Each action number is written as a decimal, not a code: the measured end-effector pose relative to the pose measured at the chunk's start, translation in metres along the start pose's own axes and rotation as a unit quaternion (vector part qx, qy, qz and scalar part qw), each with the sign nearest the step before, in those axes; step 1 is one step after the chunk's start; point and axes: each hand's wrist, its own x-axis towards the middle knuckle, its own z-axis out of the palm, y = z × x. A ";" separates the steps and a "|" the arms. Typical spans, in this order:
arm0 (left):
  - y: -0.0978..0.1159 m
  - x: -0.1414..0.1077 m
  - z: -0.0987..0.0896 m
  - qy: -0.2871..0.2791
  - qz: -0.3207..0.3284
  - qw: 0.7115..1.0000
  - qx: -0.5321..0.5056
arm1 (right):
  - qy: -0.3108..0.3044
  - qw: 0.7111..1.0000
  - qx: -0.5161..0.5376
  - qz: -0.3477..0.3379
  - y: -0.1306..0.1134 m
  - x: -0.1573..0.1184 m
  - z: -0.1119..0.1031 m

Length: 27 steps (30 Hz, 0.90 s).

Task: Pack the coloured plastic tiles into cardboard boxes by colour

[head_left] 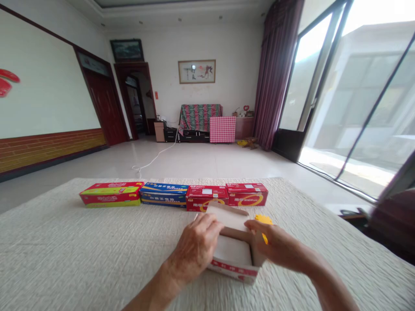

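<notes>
An open box (235, 271), white with red print, stands on the cloth-covered surface with its lid (228, 216) raised at the back; a pale panel shows inside. My left hand (199, 242) is closed on the box's left side and lid edge. At the right, my right hand (275, 242) pinches the right edge of the box near the lid. A yellow object (264, 219) lies just behind my right hand and is partly hidden by it.
Behind the open box stand a red and yellow-green box (112, 194), a blue box (164, 195), a red box (206, 196) and another red box (247, 195) in a row. The cream cloth (97, 250) covers the surface.
</notes>
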 end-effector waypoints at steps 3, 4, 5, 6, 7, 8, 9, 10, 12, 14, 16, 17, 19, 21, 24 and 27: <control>0.006 0.007 0.006 -0.074 0.043 0.996 -0.031 | -0.057 0.998 0.012 0.031 0.002 0.000 -0.009; 0.004 0.008 0.008 -0.097 0.039 0.994 -0.023 | -0.067 0.996 0.004 0.051 0.000 0.000 -0.012; 0.001 0.009 0.009 -0.118 0.031 0.992 -0.015 | -0.078 0.995 -0.005 0.069 -0.001 0.000 -0.015; -0.003 0.009 0.011 -0.135 0.020 0.991 -0.011 | -0.090 0.993 -0.013 0.081 -0.003 0.000 -0.017; -0.008 0.009 0.013 -0.148 0.008 0.989 -0.012 | -0.098 0.991 -0.017 0.088 -0.004 0.001 -0.018; -0.012 0.008 0.015 -0.156 -0.005 0.988 -0.016 | -0.105 0.990 -0.018 0.088 -0.005 0.002 -0.019; -0.017 0.007 0.017 -0.160 -0.014 0.987 -0.024 | -0.107 0.991 -0.015 0.081 -0.005 0.002 -0.018; -0.021 0.005 0.019 -0.163 -0.019 0.986 -0.033 | -0.108 0.992 -0.012 0.071 -0.003 0.003 -0.016; -0.028 0.002 0.023 -0.159 -0.019 0.986 -0.050 | -0.099 0.993 -0.015 0.063 0.002 0.004 -0.011; -0.033 -0.001 0.027 -0.141 -0.012 0.988 -0.065 | -0.075 0.995 -0.030 0.065 0.010 0.005 -0.008; -0.039 -0.002 0.031 -0.112 -0.011 0.991 -0.073 | -0.043 0.996 -0.039 0.074 0.019 0.004 -0.010; -0.042 -0.003 0.033 -0.098 -0.013 0.992 -0.075 | -0.025 0.996 -0.040 0.078 0.025 0.002 -0.012; -0.048 -0.003 0.037 -0.083 -0.019 0.993 -0.076 | 0.004 0.995 -0.036 0.094 0.036 0.000 -0.021; -0.054 -0.003 0.040 -0.083 -0.027 0.993 -0.077 | 0.015 0.992 -0.037 0.120 0.047 -0.004 -0.029; -0.060 -0.001 0.044 -0.089 -0.039 0.993 -0.072 | -0.007 0.991 -0.038 0.127 0.060 -0.008 -0.033; -0.062 0.000 0.048 -0.078 -0.040 0.994 -0.065 | -0.015 0.991 -0.053 0.118 0.059 -0.012 -0.020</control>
